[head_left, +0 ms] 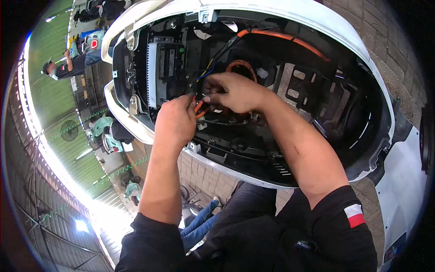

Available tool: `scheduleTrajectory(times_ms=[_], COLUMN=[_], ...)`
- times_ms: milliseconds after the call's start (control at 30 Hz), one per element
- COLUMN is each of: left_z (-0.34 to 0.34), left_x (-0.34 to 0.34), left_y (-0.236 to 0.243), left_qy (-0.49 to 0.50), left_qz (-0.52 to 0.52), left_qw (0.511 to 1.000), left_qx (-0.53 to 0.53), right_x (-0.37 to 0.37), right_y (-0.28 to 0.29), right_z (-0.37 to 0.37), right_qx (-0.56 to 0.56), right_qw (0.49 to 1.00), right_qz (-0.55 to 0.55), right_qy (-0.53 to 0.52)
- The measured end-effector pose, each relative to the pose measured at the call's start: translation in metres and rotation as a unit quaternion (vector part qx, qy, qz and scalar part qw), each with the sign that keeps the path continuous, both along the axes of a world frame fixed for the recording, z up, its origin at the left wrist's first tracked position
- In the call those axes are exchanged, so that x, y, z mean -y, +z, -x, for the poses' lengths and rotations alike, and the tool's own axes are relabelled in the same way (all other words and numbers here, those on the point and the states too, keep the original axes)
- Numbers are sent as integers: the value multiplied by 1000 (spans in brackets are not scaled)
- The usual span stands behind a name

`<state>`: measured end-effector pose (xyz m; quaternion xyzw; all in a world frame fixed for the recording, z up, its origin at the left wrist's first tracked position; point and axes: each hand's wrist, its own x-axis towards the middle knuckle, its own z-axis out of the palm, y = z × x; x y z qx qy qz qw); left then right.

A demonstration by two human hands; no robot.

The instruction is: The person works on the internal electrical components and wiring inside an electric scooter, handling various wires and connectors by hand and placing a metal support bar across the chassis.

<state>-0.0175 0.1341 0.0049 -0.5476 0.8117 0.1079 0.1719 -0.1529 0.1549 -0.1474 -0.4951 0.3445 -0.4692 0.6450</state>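
Note:
Both hands work inside the open body of a white scooter (353, 34). My left hand (176, 119) is closed, thumb and fingers pinched at the end of a short orange cable (200, 110). Facing it, my right hand (235, 93) has its fingers curled and pressed together close to my left fingertips. A small bright piece shows between the two hands, too small to name. Black, yellow and blue wires (208, 68) run down to the right fingers. Just left of them sits a black electronic unit with a pale ribbed side (152, 75).
A thick orange cable (290, 36) arches along the far side of the cavity. To the right lies a metal plate with cutouts (297, 84). Paving bricks (204, 174) surround the scooter. At the far left are another person (68, 65) and several pale green scooters (103, 127).

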Motion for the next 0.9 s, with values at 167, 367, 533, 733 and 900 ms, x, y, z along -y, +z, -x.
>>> scheduleTrajectory(times_ms=[167,367,533,733,900], left_z=[-9,-6,-4,-3,1], left_x=[3,19,17,12,13], left_y=[-6,-2,-1,3,6], left_qy=[-19,-54,-59,-42,-58], left_qz=[6,-38,-57,-68,-89], left_qw=[999,997,996,995,992], left_qx=[-27,33,37,58,69], right_x=[8,14,10,8,6], right_y=[12,12,6,-3,-5], right_z=[6,-2,-7,-13,-12], right_qx=[-84,-70,-69,-75,-80], right_qw=[996,995,996,995,993], right_qz=[39,70,47,61,77], right_qy=[5,10,18,-9,-28])
